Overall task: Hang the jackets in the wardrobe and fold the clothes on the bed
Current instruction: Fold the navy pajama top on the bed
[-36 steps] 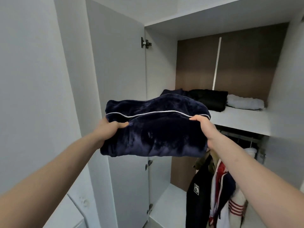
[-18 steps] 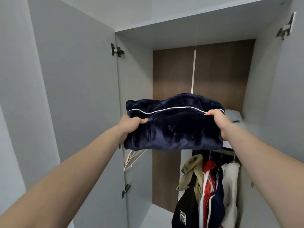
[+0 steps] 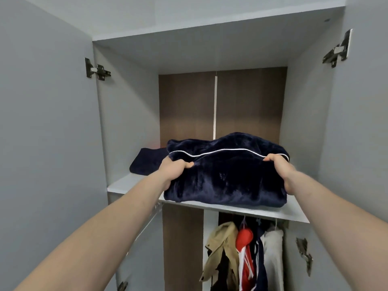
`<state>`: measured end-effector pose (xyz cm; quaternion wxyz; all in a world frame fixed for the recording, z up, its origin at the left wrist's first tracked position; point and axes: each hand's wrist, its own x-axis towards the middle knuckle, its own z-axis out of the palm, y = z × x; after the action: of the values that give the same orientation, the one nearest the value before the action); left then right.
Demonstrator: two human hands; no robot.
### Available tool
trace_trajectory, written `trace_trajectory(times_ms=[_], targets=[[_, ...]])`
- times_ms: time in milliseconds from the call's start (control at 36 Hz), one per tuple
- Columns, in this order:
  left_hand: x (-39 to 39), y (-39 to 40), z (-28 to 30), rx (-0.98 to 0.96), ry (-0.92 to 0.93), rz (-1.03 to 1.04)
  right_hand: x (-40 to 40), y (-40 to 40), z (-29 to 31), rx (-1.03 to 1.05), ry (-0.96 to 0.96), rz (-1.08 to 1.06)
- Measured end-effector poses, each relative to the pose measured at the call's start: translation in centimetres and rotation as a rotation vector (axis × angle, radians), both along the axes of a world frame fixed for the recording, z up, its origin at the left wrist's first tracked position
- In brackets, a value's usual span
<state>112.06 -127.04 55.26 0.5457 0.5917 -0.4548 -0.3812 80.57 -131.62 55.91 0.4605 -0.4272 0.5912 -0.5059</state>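
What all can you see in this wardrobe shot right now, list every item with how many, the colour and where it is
folded plush garment: one, navy with white piping, at the shelf's front edge, held at both ends
folded cloth: one, dark navy, on the shelf, behind and left of the plush garment
shelf: one, pale grey, across the wardrobe above the hanging clothes
hanging jackets: at least four, tan, red, dark navy and off-white, below the shelf
wardrobe doors: two, grey, open at both sides
hinges: several, metal, on the door edges
back panel: brown wood
left hand: grips the garment's left end
right hand: grips its right end
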Motion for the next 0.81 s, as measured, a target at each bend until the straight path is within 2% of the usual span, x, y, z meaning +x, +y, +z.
trace_trajectory(times_ms=[111,222,278,333,444,528,611,667,750,806], targets=[[-0.4,-3.3,0.0,0.089,-0.002,-0.063,-0.7,-2.1,0.0,0.014,0.012,-0.046],[-0.8,-6.5,-0.3,0.176,-0.008,-0.129,-1.3,-4.7,0.0,0.024,0.106,-0.113],[-1.1,-7.9,-0.7,0.202,-0.017,-0.144,-1.3,-5.5,-0.1,0.012,0.211,-0.196],[-1.6,-9.1,-1.2,0.214,-0.015,-0.155,-0.8,-5.9,-0.5,-0.018,0.395,-0.295],[-2.8,-10.7,-1.8,0.213,0.036,-0.189,0.7,-5.6,-2.2,-0.298,0.814,-0.457],[-3.9,-11.2,-2.1,0.204,0.049,-0.22,1.6,-5.6,-2.7,-0.516,0.932,-0.505],[-4.9,-11.8,-2.7,0.164,0.051,-0.228,2.1,-6.1,-2.8,-0.606,1.067,-0.471],[-5.3,-12.0,-2.9,0.152,0.049,-0.236,2.0,-6.8,-3.0,-0.535,1.134,-0.386],[-5.3,-12.3,-3.1,0.195,0.046,-0.299,1.0,-7.7,-3.2,-0.231,1.087,-0.256],[-4.8,-12.5,-3.0,0.231,0.045,-0.349,0.1,-8.2,-3.5,-0.115,1.069,-0.194]])
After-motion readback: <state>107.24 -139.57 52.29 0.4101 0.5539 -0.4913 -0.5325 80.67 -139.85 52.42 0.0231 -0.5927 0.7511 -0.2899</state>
